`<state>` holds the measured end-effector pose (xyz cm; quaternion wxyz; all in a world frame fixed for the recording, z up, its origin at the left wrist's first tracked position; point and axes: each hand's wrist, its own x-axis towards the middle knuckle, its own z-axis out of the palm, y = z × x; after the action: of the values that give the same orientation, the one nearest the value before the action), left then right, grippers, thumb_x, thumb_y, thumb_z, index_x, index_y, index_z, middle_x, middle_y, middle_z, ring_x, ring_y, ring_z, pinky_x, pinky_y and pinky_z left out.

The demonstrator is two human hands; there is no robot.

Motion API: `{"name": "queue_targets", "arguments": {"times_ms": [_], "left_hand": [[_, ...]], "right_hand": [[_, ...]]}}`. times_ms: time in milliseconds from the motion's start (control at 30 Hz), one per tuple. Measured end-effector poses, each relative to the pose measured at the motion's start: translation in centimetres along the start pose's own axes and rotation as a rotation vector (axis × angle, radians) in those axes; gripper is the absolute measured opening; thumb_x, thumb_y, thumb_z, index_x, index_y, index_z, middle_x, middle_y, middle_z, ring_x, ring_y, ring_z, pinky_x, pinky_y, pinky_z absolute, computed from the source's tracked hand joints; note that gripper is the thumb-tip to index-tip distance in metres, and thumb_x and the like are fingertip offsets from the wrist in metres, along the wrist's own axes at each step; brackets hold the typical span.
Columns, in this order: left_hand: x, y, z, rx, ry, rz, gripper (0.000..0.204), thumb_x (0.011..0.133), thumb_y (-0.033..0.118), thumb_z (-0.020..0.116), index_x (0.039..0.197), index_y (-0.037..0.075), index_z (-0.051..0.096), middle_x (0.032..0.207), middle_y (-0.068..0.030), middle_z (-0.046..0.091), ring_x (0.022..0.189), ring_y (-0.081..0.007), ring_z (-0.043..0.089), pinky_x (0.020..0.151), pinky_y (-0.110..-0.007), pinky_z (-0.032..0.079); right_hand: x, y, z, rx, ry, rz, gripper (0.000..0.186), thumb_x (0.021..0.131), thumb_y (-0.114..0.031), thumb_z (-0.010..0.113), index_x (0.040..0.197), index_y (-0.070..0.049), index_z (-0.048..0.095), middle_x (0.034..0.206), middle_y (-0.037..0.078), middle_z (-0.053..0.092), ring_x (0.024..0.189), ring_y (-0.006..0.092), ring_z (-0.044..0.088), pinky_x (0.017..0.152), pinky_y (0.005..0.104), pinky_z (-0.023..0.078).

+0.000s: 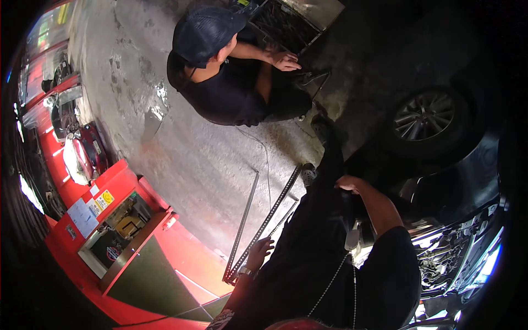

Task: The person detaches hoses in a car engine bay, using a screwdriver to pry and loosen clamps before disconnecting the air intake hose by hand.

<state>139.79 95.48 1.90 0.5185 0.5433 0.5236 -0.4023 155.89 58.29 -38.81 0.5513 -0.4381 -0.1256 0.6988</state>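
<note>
Metal bars, punched with rows of holes, make up the frame point(267, 219), set low by the concrete floor point(137, 82) just beside the wearer's left hand point(259, 254). Two long bars come together at the frame's near end, and a shorter one shows along its right side. The left hand is by the near part of the frame, its grip loose and fairly wide, the fingers a little spread; whether they touch the metal I cannot tell. A watch point(246, 270) is on that wrist. To the right of the frame and farther forward, the right hand point(347, 183) is at the dark trousers point(308, 220) with fingers bent, and I cannot tell whether its grip holds anything. A bead chain point(330, 283) hangs to the right of the frame's near end. One shoe point(309, 175) is just right of the frame's far end, and a thin cord point(267, 159) runs over the floor there. Well beyond the frame, a co-worker point(220, 99) in a dark cap point(203, 36) crouches, an outstretched hand point(285, 61) near thin metal parts too dim to make out. Well to the right of the frame are a silver-spoked wheel point(424, 116) and a dark car point(462, 184). To the left of the frame is a red cabinet point(124, 176) bearing papers point(83, 217); farther left is a dark red motorcycle point(93, 148).
</note>
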Motion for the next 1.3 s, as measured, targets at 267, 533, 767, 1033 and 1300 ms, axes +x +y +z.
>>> {"name": "queue_targets", "arguments": {"times_ms": [267,533,767,1033,1300], "left_hand": [[-1.2,-0.4,0.1,-0.087,0.074,-0.103,0.051,0.108,0.034,0.056,0.146,0.001,0.051,0.136,-0.0137,0.066,0.117,-0.0226,0.067,0.094,-0.037,0.055],[-2.2,2.2,-0.2,0.088,0.075,-0.008,0.042,0.109,0.028,0.054,0.143,0.004,0.054,0.135,-0.0104,0.066,0.117,-0.0207,0.067,0.097,-0.036,0.053],[-0.9,1.2,0.1,0.183,-0.01,0.104,0.041,0.109,0.028,0.053,0.142,0.003,0.055,0.134,-0.0114,0.066,0.116,-0.0212,0.067,0.096,-0.037,0.054],[0.4,2.1,1.7,0.01,-0.054,-0.038,0.045,0.109,0.029,0.054,0.146,0.003,0.052,0.135,-0.0117,0.066,0.117,-0.0209,0.067,0.096,-0.037,0.054],[-1.1,0.8,0.1,-0.08,0.032,-0.06,0.045,0.109,0.029,0.054,0.144,0.003,0.053,0.135,-0.0123,0.066,0.116,-0.0212,0.067,0.096,-0.036,0.053]], "right_hand": [[5.8,-2.3,5.9,-0.594,0.452,0.607,0.029,0.089,-0.017,0.068,0.112,0.001,0.074,0.117,0.024,0.071,0.105,0.0378,0.071,0.088,0.05,0.058],[2.5,-2.1,2.0,-0.165,0.136,0.435,0.036,0.092,-0.028,0.064,0.112,0.001,0.074,0.118,0.021,0.072,0.114,0.0379,0.067,0.094,0.0462,0.054],[2.7,-2.6,5.1,-0.419,0.626,0.621,0.044,0.093,-0.032,0.067,0.12,0.002,0.069,0.123,0.025,0.069,0.115,0.0387,0.066,0.099,0.0464,0.052],[-0.8,0.2,-0.5,-0.482,-0.022,0.303,0.039,0.094,-0.029,0.065,0.12,0.0,0.072,0.128,0.023,0.068,0.116,0.0367,0.068,0.1,0.0437,0.054],[3.2,-5.4,4.5,-0.286,0.662,0.627,0.043,0.095,-0.034,0.067,0.123,-0.001,0.072,0.124,0.022,0.07,0.116,0.0355,0.067,0.101,0.0453,0.052]]}}
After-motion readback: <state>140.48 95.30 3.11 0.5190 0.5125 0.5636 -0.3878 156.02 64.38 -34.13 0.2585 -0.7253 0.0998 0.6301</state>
